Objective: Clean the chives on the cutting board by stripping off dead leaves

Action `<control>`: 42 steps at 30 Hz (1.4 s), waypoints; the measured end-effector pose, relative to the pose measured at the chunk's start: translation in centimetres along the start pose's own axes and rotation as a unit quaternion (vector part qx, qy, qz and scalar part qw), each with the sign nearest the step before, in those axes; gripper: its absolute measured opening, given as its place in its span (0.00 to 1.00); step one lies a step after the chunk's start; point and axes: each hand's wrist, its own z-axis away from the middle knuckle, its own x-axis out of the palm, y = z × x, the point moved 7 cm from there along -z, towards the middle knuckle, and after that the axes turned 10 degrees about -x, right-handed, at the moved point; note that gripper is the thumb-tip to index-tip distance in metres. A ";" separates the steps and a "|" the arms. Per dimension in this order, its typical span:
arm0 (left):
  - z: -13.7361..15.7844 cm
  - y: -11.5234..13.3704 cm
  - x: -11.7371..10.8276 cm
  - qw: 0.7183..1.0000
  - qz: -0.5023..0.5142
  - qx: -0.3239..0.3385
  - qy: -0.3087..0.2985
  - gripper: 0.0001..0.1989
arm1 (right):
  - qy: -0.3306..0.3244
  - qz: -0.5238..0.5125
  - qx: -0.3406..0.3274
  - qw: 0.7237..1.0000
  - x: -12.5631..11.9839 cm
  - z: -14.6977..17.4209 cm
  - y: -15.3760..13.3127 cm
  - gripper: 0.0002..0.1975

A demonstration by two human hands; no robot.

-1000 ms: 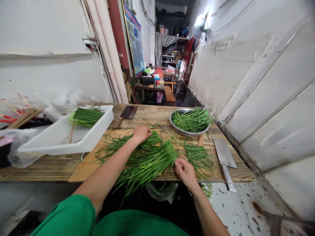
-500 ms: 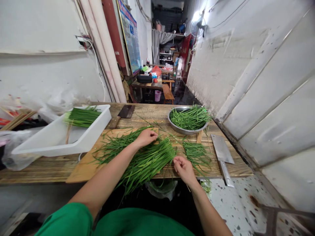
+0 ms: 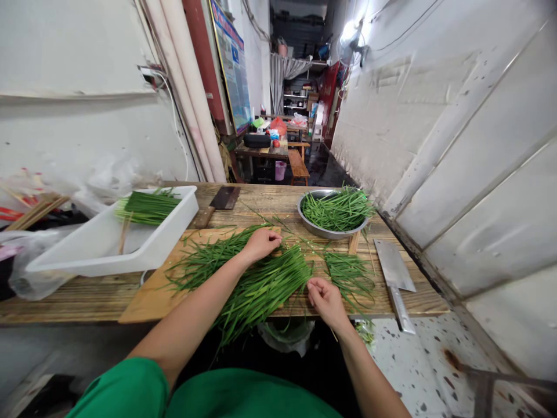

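Note:
On the wooden cutting board lies a large heap of chives, pale ends toward the right. My left hand is over the heap's upper side, fingers pinched together; what they hold, if anything, is too small to make out. At the heap's right end is my right hand, thumb and fingers closed. A thin stick pokes out below its palm, its other end hidden. Right of that hand, a smaller bunch of chives rests on the wooden table.
A metal bowl of chives stands at the back. One cleaver lies at the right, its handle over the edge; another cleaver lies behind the board. At left, a white tray holds an aligned chive bundle.
The whole view shifts very slightly. Both hands keep nearly the same places and closed poses over the chives.

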 end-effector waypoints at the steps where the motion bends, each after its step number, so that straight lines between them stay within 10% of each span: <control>1: 0.0 0.0 0.0 1.000 0.002 -0.002 0.001 0.13 | 0.001 -0.002 0.001 1.000 0.0 0.0 0.1 0.14; 28: 0.7 0.1 0.2 1.000 0.002 0.003 -0.006 0.14 | 0.012 0.001 0.000 1.000 -0.1 0.0 -0.5 0.15; 42: 3.0 2.6 1.3 0.985 -0.076 0.135 -0.074 0.12 | 0.011 0.009 -0.008 1.000 0.0 0.0 -0.5 0.15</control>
